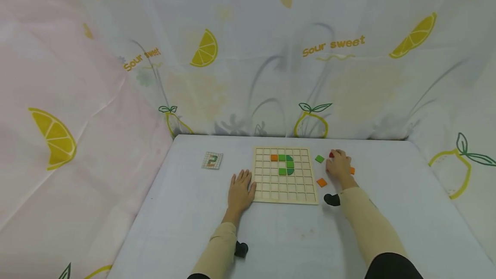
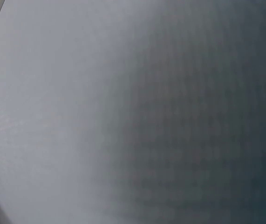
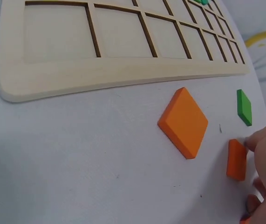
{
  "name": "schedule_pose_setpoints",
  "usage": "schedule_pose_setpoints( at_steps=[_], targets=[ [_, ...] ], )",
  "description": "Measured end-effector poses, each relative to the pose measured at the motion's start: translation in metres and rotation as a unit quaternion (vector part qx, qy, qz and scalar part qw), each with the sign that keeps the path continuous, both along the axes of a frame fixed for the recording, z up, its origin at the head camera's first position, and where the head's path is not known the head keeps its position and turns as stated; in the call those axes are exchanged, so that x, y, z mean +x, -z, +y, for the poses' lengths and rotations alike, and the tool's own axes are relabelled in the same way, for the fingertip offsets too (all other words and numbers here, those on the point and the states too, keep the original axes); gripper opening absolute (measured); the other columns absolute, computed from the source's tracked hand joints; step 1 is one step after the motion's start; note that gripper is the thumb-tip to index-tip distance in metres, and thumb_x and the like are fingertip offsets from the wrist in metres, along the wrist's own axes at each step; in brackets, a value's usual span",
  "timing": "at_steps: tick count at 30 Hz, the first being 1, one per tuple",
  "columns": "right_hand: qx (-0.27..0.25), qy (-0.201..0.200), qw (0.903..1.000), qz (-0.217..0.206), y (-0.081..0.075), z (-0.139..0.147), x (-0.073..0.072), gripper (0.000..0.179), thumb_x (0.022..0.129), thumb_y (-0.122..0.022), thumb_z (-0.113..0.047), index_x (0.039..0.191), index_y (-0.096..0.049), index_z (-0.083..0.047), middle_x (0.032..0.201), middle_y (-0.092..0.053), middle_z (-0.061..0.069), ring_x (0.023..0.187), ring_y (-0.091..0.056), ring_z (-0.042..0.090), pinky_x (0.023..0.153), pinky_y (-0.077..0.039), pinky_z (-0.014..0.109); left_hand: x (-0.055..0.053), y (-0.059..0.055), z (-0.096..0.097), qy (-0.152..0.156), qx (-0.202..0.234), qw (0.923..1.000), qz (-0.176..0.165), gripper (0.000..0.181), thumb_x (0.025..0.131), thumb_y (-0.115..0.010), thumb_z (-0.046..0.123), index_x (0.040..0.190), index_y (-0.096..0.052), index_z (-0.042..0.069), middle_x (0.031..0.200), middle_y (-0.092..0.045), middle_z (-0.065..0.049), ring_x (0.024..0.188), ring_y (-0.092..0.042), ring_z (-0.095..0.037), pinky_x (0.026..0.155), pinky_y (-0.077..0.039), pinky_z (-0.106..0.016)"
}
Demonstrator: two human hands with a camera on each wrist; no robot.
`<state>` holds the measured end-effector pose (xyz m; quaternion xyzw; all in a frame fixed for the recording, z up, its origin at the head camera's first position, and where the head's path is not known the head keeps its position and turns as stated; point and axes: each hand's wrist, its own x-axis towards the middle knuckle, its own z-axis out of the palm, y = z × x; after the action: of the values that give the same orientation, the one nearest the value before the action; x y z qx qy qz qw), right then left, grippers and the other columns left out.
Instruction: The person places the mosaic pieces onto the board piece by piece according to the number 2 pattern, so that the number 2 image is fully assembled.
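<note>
My left hand [image 1: 240, 190] lies flat with spread fingers at the left edge of a wooden grid board [image 1: 267, 188], thumb at its rim. On the board, one orange square tile [image 1: 274, 157] and several green tiles [image 1: 289, 164] form a curved shape. To the right of the board, my right hand [image 1: 339, 167] has curled fingers and pinches a small red tile [image 1: 331, 155] between thumb and fingertips. In the right wrist view, an orange-red tile [image 3: 236, 161] shows right at the thumb. The left wrist view shows only blurred pale surface.
A loose orange tile [image 1: 321, 182] and a green tile [image 1: 319, 158] lie between board and right hand. Another orange tile [image 1: 352, 170] is just right of that hand. A pattern card [image 1: 212, 160] lies on the white table [image 1: 186, 210] at left. A lemon-print cloth [image 1: 240, 98] hangs behind.
</note>
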<state>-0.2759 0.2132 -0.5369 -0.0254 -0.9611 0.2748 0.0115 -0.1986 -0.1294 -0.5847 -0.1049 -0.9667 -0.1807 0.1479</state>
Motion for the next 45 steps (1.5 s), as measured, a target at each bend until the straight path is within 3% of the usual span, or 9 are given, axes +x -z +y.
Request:
schedule_pose_setpoints(
  at_steps=[4, 11, 19, 25, 34, 45],
  targets=[
    [0.020, -0.008, 0.9997, -0.011, -0.002, 0.002, -0.003, 0.043, 0.089, -0.041, -0.008, 0.126, -0.046, 0.014, 0.130, -0.040, 0.035, 0.118, -0.036, 0.052, 0.097, -0.030, 0.057, 0.001, 0.000, 0.000, 0.000, 0.003, 1.0000, 0.000, 0.045, 0.095, -0.047, 0.031, 0.128, -0.056, 0.002, 0.136, -0.051, -0.012, 0.132, -0.042, -0.028, 0.113, -0.024, -0.049],
    [0.009, 0.029, 0.9995, -0.012, 0.001, 0.003, -0.002, 0.037, 0.089, -0.044, -0.011, 0.116, -0.053, 0.013, 0.120, -0.045, 0.036, 0.105, -0.044, 0.054, 0.089, -0.042, 0.059, 0.002, 0.001, 0.000, 0.002, 0.008, 0.9999, -0.006, 0.045, 0.095, -0.047, 0.031, 0.129, -0.055, 0.002, 0.137, -0.050, -0.012, 0.132, -0.041, -0.028, 0.114, -0.023, -0.049],
    [-0.012, 0.038, 0.9992, -0.007, 0.003, 0.001, 0.001, 0.039, 0.085, -0.048, -0.010, 0.114, -0.053, 0.016, 0.117, -0.047, 0.036, 0.106, -0.046, 0.049, 0.092, -0.042, 0.056, 0.002, 0.001, 0.000, 0.003, 0.007, 1.0000, -0.005, 0.045, 0.096, -0.047, 0.031, 0.129, -0.055, 0.002, 0.138, -0.050, -0.011, 0.133, -0.040, -0.027, 0.114, -0.023, -0.048],
    [-0.019, 0.040, 0.9990, 0.003, 0.002, 0.000, 0.006, 0.041, 0.080, -0.054, -0.013, 0.110, -0.056, 0.015, 0.111, -0.051, 0.033, 0.098, -0.050, 0.044, 0.087, -0.046, 0.053, 0.002, 0.000, 0.000, 0.000, 0.001, 1.0000, -0.004, 0.045, 0.095, -0.047, 0.031, 0.129, -0.056, 0.002, 0.137, -0.051, -0.011, 0.132, -0.041, -0.027, 0.114, -0.024, -0.048],
    [-0.100, 0.097, 0.9890, 0.050, 0.010, 0.001, 0.011, 0.036, 0.080, -0.060, -0.011, 0.103, -0.059, 0.016, 0.101, -0.056, 0.031, 0.092, -0.050, 0.039, 0.083, -0.044, 0.049, 0.000, -0.001, 0.001, 0.002, -0.001, 0.9999, 0.011, 0.045, 0.094, -0.048, 0.031, 0.127, -0.057, 0.002, 0.135, -0.053, -0.011, 0.131, -0.044, -0.028, 0.112, -0.026, -0.049],
    [-0.120, 0.116, 0.9843, 0.058, 0.008, -0.003, 0.017, 0.035, 0.078, -0.062, -0.013, 0.100, -0.062, 0.014, 0.091, -0.058, 0.026, 0.085, -0.051, 0.035, 0.076, -0.043, 0.044, 0.000, -0.004, 0.000, 0.001, -0.004, 1.0000, 0.007, 0.045, 0.095, -0.048, 0.031, 0.128, -0.056, 0.002, 0.135, -0.052, -0.011, 0.131, -0.043, -0.027, 0.112, -0.026, -0.049]
  ],
)
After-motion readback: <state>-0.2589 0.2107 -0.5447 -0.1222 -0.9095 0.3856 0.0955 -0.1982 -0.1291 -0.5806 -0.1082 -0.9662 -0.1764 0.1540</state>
